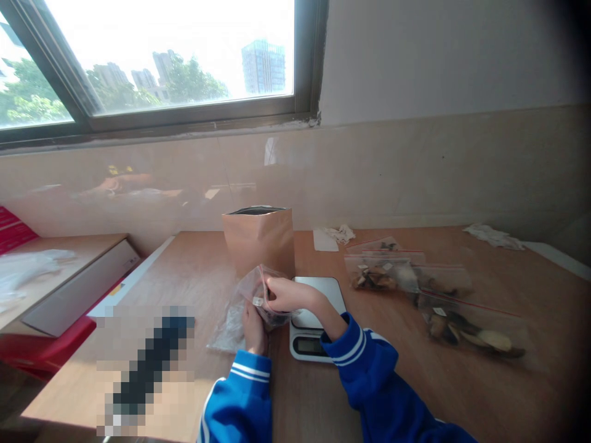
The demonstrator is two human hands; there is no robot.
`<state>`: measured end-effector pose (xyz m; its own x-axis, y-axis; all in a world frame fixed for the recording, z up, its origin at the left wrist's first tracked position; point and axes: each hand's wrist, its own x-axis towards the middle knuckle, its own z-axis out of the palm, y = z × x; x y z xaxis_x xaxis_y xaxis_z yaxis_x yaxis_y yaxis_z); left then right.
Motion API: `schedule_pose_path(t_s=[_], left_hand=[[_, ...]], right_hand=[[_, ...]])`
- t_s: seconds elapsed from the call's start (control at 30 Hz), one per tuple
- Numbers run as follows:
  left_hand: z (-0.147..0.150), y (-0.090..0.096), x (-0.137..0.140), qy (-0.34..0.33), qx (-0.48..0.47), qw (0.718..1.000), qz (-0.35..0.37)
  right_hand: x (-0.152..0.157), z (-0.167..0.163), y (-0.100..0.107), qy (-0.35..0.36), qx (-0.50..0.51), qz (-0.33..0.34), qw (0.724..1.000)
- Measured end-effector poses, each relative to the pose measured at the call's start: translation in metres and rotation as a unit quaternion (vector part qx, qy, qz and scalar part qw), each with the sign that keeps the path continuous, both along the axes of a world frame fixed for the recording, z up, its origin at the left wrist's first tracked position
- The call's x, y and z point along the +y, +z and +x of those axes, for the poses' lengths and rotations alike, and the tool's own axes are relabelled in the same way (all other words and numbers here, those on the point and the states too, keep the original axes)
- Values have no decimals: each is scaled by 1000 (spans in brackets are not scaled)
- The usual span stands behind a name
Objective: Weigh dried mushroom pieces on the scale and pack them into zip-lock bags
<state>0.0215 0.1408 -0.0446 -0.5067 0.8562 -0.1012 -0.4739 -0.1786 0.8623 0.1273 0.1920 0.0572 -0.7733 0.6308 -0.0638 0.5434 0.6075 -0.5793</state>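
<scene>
A clear zip-lock bag (229, 321) with a red seal line and a small white label is tilted in front of me. My left hand (255, 329) is closed around its lower side. At the bag's mouth, my right hand (292, 294) is bent with its fingers closed at the red-lined edge; the fingertips are partly hidden by the plastic. What lies inside this bag I cannot make out. Under my right wrist is a kitchen scale (318, 295) with a silver plate and a small display. A brown paper pouch (259, 243) stands upright and open just behind the bag.
Several zip-lock bags (475, 329) of dried brownish pieces lie to the right. Crumpled white gloves (340, 234) and a white card (325, 240) rest near the wall, with another white cloth (494, 236) farther right. A blurred dark object (148, 363) lies at left.
</scene>
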Motion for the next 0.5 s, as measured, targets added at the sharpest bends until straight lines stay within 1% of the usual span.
schedule_pose_path(t_s=[0.17,0.27,0.37,0.5], left_hand=[[-3,-8,2,-17,19,999,20],[-2,-6,1,-35,21,999,11],[0,-1,0,-45,2,999,4],[0,-1,1,-34,-15,999,-13]], right_hand=[[-2,-5,-7,5,-32,-10,999],[-1,-5,-6,15,-39,0,999],[2,-2,-5,24,-40,7,999],[4,-2,-8,27,-16,-15,999]])
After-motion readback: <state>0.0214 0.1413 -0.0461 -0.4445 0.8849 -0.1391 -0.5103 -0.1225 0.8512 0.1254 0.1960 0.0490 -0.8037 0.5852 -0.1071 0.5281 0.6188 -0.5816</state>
